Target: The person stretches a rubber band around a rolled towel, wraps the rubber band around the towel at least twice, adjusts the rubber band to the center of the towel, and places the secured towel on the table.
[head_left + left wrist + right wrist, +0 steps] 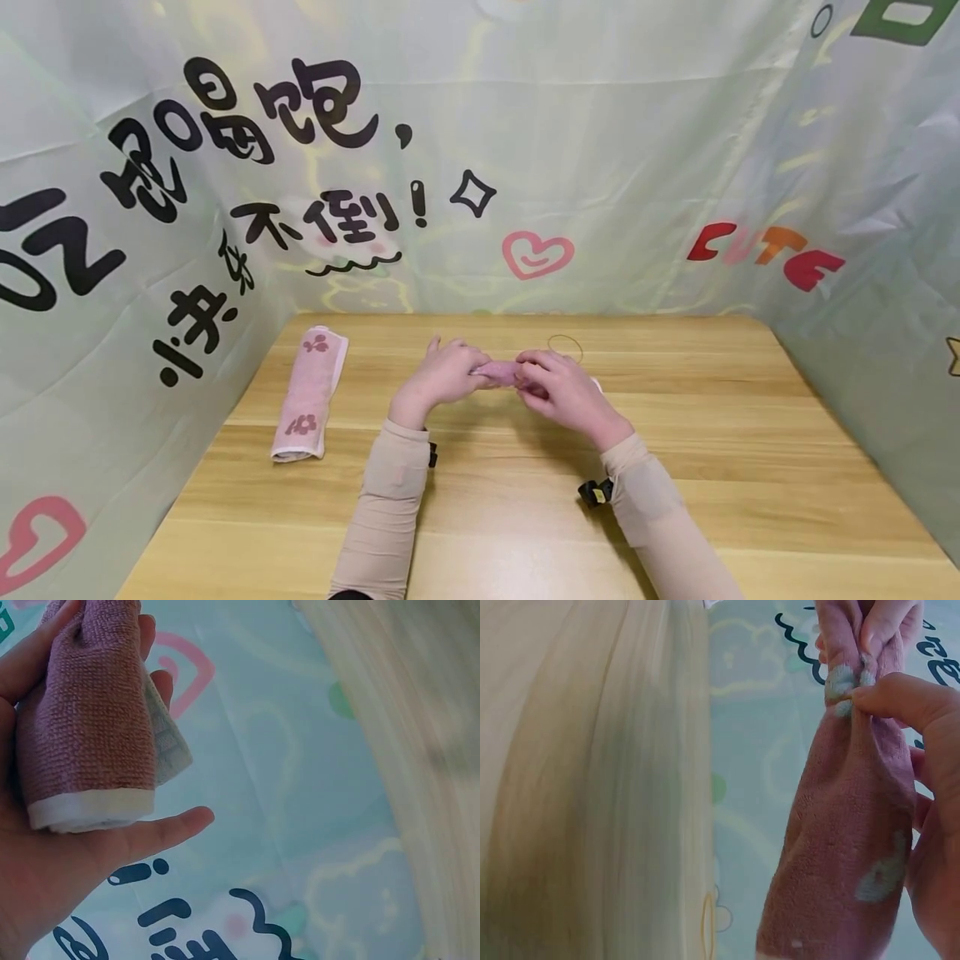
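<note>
Both hands hold a rolled pink towel (500, 372) above the middle of the table. My left hand (446, 372) grips one half; the left wrist view shows its white-edged end (94, 808) against the palm, little finger stretched away. With thumb and fingers, my right hand (562, 390) pinches the towel (832, 802) near its gathered middle. A thin yellowish band (843, 698) shows at the right thumb tip, across the gathered cloth; whether it circles the towel fully is hidden. In the head view the right hand covers much of the towel's right half.
A folded pink towel (307, 396) with darker flower patterns lies on the table's left side. Behind the right hand, a thin rubber band (566, 347) rests on the wooden table (510, 517). Printed cloth (600, 150) hangs around the back and sides.
</note>
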Motion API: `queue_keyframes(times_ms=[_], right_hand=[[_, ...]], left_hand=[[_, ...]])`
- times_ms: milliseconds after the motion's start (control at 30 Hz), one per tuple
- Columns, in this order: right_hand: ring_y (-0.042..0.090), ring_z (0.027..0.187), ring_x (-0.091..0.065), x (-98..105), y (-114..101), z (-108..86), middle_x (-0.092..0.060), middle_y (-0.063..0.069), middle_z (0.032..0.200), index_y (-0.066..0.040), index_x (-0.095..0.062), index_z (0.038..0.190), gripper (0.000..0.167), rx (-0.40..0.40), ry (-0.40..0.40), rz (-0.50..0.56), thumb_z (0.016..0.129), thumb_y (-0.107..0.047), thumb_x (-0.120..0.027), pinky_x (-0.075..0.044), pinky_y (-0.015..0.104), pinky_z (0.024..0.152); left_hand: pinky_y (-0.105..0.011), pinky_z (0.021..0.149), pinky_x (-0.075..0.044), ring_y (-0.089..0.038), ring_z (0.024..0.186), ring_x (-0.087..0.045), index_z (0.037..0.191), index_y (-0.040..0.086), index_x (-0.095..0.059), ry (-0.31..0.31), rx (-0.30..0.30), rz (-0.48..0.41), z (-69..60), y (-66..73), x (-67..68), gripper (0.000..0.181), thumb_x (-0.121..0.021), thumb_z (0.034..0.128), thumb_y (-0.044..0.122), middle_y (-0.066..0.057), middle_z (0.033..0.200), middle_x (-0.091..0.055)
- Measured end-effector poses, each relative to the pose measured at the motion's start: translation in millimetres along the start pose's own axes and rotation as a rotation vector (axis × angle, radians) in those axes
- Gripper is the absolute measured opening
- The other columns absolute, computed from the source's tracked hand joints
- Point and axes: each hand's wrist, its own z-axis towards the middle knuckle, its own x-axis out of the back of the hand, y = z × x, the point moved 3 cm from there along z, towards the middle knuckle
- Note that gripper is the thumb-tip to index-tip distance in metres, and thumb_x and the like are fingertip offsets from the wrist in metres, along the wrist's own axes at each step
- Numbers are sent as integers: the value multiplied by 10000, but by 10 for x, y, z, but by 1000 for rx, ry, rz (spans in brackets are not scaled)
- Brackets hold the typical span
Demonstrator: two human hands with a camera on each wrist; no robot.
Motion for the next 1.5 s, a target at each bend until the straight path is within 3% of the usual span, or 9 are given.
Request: queue_keyframes(times_ms=[133, 300, 467, 733, 1100, 1367, 1500], right_hand=[[248, 989, -635, -2, 17, -2, -661, 75, 1149, -144, -685, 999, 234, -7, 6, 13, 785, -162, -778, -537, 455, 828], [276, 1047, -637, 1, 20, 0, -633, 69, 1216, -137, -648, 1180, 443, -45, 17, 71, 767, -173, -803, -517, 494, 886], [281, 1027, -640, 37, 47, 8, -643, 67, 1161, -125, -596, 1182, 480, -109, 28, 115, 757, -144, -817, -531, 477, 890], [275, 957, -659, 167, 171, -2, -677, 107, 1093, -69, -581, 1195, 560, -182, -22, 85, 716, -150, -859, -536, 462, 856], [313, 939, -674, 380, 389, -116, -713, 137, 1056, -94, -640, 1118, 419, -363, -79, 22, 746, -118, -831, -525, 487, 833], [300, 898, -650, 507, 443, -157, -706, 144, 1011, -69, -653, 1066, 349, -403, -42, 36, 758, -100, -815, -512, 475, 800], [296, 894, -640, 542, 483, -183, -698, 142, 1001, -57, -656, 1056, 285, -442, -39, 85, 801, -97, -777, -505, 472, 800]], left_hand=[[-690, 1142, -112, -232, 1237, -544, 1039, 248, -741, 19, 23, -22, -23, -62, 19, 232, -632, 922, 417, 62, 1127, -723], [-700, 1131, -132, -230, 1169, -569, 879, 263, -718, 34, 54, -48, -45, -139, 41, 138, -636, 930, 362, 69, 1013, -732], [-706, 1123, -152, -247, 1143, -586, 797, 257, -680, 36, 46, -74, -34, -150, 60, 166, -635, 932, 342, 72, 902, -714], [-693, 1125, -170, -261, 1119, -593, 965, 226, -746, 87, 50, -83, -25, -144, 81, 148, -651, 924, 332, 31, 1022, -741], [-684, 1132, -173, -242, 1188, -549, 1141, 233, -713, 172, 31, -40, -27, -130, 117, 253, -656, 919, 342, 29, 1212, -695], [-701, 1133, -137, -233, 1230, -545, 1198, 237, -686, 238, 46, 6, -15, -120, 108, 325, -654, 914, 392, 30, 1270, -671], [-707, 1130, -129, -239, 1187, -598, 1174, 232, -687, 246, 54, 18, -6, -118, 101, 348, -670, 889, 430, 41, 1210, -701]])
